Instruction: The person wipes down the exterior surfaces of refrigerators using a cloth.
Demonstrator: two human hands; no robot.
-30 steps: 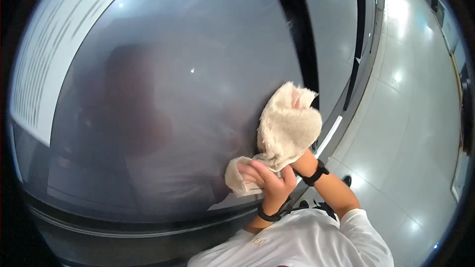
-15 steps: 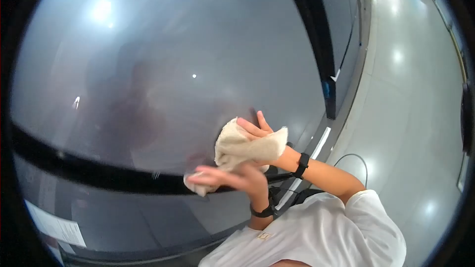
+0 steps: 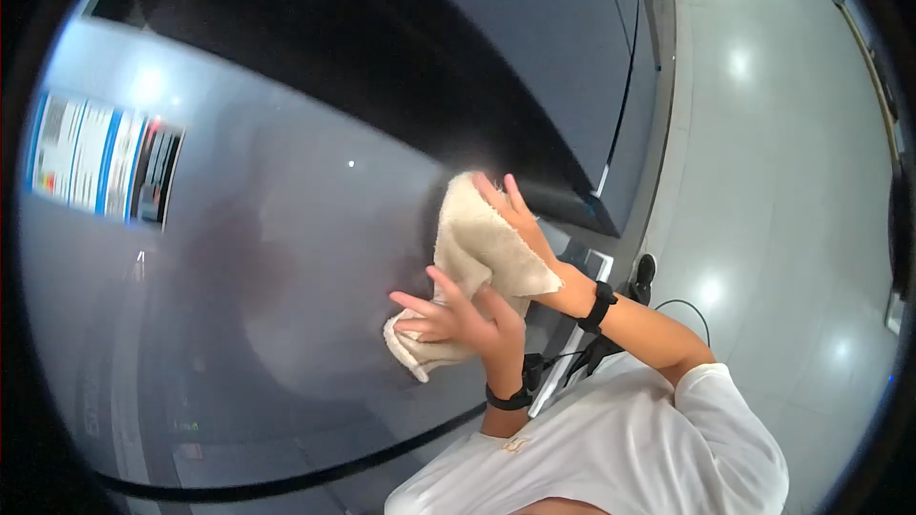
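Observation:
A beige cloth (image 3: 472, 229) lies crumpled against a glossy dark grey panel (image 3: 315, 277). My right hand (image 3: 523, 219) is at its upper right part, two fingers showing past the edge; folds of cloth cover the palm side, and the cloth appears gripped there. Lower and to the left, my left hand (image 3: 472, 322) presses on the cloth's other end with its fingers spread apart. What lies under the left palm is hidden. Each wrist wears a black band.
A printed label (image 3: 95, 162) is on the panel at the left. A broad black strip (image 3: 401, 67) crosses above my hands. To the right runs a pale shiny floor (image 3: 754, 181), with a black shoe (image 3: 646, 272) and a thin cable (image 3: 689, 303) near my arm.
The view has shifted over the panel, bringing the label into sight. My right hand has moved up with the cloth. My left hand's fingers have spread wider and shifted slightly right.

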